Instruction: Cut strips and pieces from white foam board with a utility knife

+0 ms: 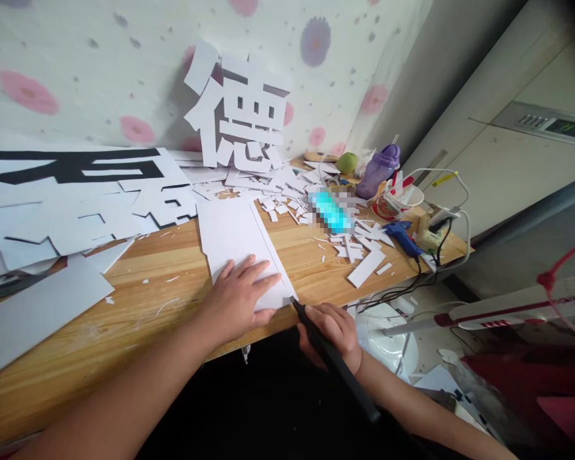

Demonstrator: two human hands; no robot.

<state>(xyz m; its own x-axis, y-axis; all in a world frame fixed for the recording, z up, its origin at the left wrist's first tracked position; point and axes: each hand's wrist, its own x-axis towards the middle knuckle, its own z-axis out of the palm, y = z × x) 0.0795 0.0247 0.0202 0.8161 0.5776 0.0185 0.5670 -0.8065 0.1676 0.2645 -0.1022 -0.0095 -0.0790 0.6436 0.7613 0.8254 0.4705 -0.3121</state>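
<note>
- The white board point(232, 233) lies flat on the table point(146, 319), its near end close to the front edge.
- The left hand point(242, 291) is flat on the board, fingers spread, pressing it down.
- The right hand point(333, 329) is closed around a long black tool point(338, 361), which looks like a cutter. Its tip is at the board's near right corner.
- A thin line runs along the board's right side. It looks like a cut or a mark; I cannot tell which. The thin strip next to it is not off yet, so I think that side is not done.
- One big cut-out sign point(253, 132) is done, I guess. It leans on the wall at the back edge.
- Lots of little scraps point(367, 267) lie by the back edge and toward the right end, so much cutting looks done.
- There is bare wood on both sides of the board. The right hand is out past the front edge, with open room there.
- The far end of the board has little room, with scraps just beside it.
</note>
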